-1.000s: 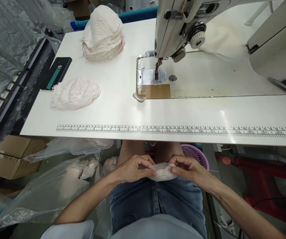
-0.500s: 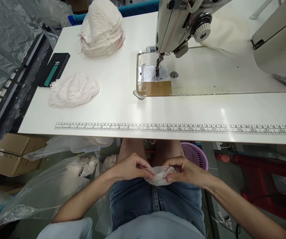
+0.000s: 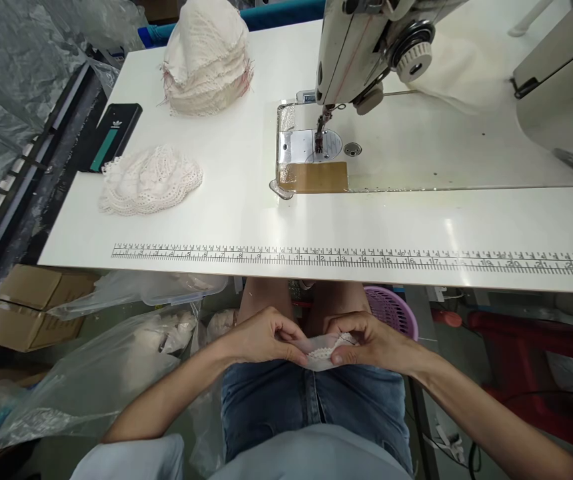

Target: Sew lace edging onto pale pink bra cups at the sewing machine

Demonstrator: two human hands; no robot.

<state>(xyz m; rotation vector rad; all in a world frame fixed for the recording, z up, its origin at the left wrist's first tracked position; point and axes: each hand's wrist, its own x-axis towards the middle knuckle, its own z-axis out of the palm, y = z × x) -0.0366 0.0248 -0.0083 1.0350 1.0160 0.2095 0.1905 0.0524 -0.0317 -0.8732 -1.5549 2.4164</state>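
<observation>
Over my lap, below the table's front edge, both hands pinch one small white fabric piece with a lace edge (image 3: 322, 353). My left hand (image 3: 261, 337) grips its left side with fingers curled. My right hand (image 3: 366, 341) grips its right side, thumb and fingers pressed on the lace. On the white sewing table (image 3: 246, 220) lie a flat pile of lace pieces (image 3: 149, 181) at the left and a taller stack of cream fabric pieces (image 3: 207, 57) behind it. The sewing machine (image 3: 366, 40) stands at the back, its needle over the metal plate (image 3: 311, 150).
A printed ruler (image 3: 356, 257) runs along the table's front. A dark phone (image 3: 111, 133) lies at the left edge. Under the table are clear plastic bags (image 3: 86, 380), a cardboard box (image 3: 31, 307), a purple basket (image 3: 391, 310) and a red stool (image 3: 531, 353).
My hands have drawn closer together and bunched the fabric piece smaller between them. The view shifted slightly; nothing on the table moved.
</observation>
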